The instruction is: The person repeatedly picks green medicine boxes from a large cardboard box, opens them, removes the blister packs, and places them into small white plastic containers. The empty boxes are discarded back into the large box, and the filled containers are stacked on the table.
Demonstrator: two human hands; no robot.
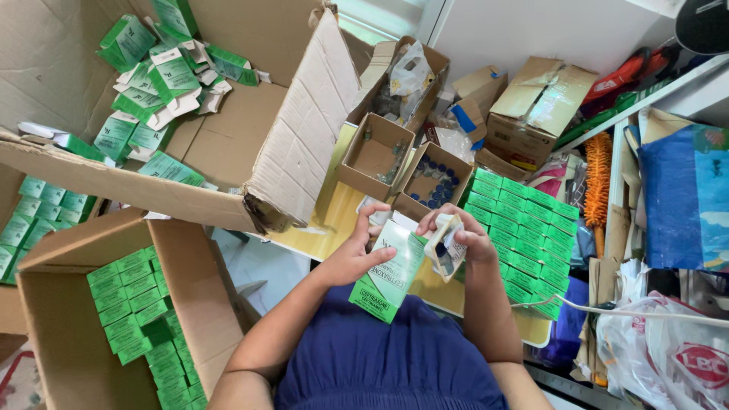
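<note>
My left hand (351, 254) pinches the small green-and-white cardboard carton (389, 272) above my lap, my right hand (465, 237) grips a folded paper leaflet around a vial (445, 249); best kept squarely aligned with the carton mouth.

Green carton (389, 275) smooth printed card; big box (300, 133) rough matt corrugated cardboard.

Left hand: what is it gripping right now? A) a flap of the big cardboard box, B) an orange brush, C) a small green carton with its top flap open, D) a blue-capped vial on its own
C: the left hand grips a small green carton with its top flap open, while the right hand holds a folded paper leaflet with a vial beside it.
</note>
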